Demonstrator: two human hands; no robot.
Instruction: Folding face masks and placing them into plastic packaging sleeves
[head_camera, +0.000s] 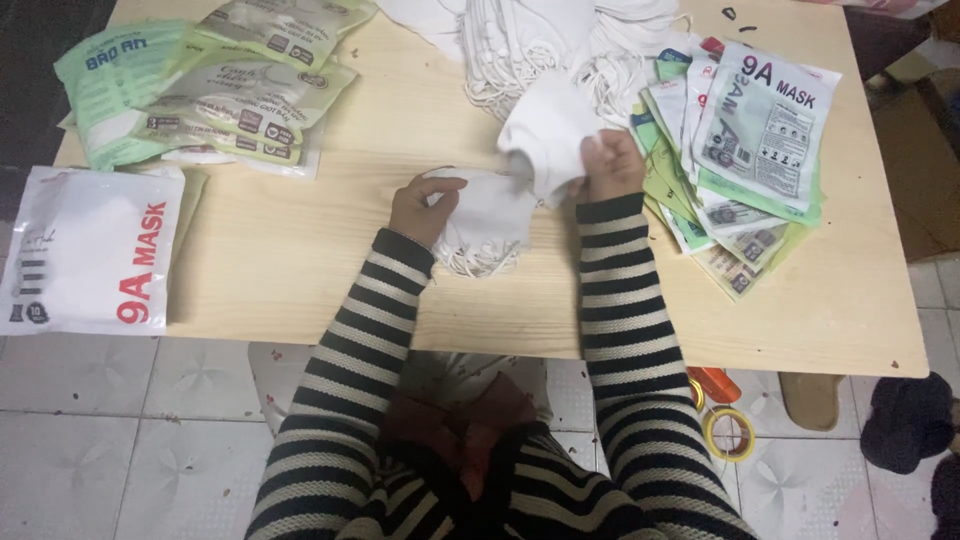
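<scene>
masks (490, 215) white, soft, folded, stacked

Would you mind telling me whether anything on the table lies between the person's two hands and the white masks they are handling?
Nothing visible does. The left hand already rests on the small stack of white masks, and the right hand grips a single white mask lifted above it. The packets lie off to the side.

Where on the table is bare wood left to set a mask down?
Bare wood lies between the green packets and the left hand, and along the wooden table near edge at right. The far middle is crowded with white masks; flat pouches fill the right.
</scene>
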